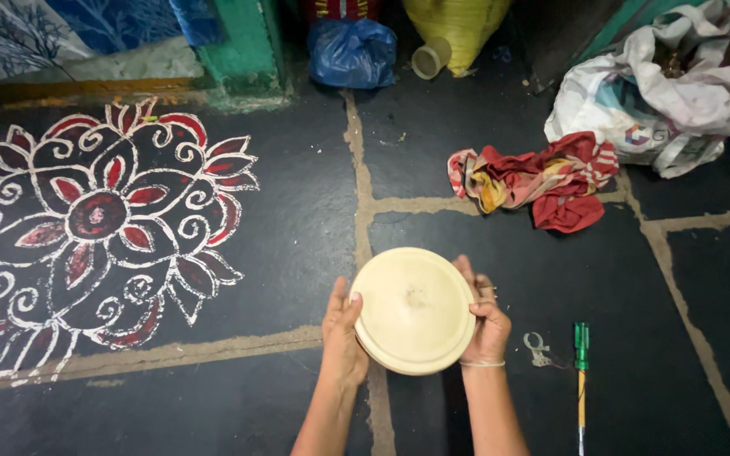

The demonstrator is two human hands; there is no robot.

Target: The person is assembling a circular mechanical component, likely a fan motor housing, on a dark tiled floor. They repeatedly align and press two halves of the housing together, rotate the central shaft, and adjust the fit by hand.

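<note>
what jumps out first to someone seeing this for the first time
First the round cream-coloured disc at centre, held at its edges by the left hand and right hand above the dark stone floor. Next, the large red and white floral floor drawing filling the left side. To the upper right lies a crumpled red patterned cloth, and a green-handled screwdriver lies on the floor right of the hands.

We take this for home threshold: dark stone floor with chalked red-and-white flower pattern; crumpled cloth; stuffed sacks along painted wall.
</note>
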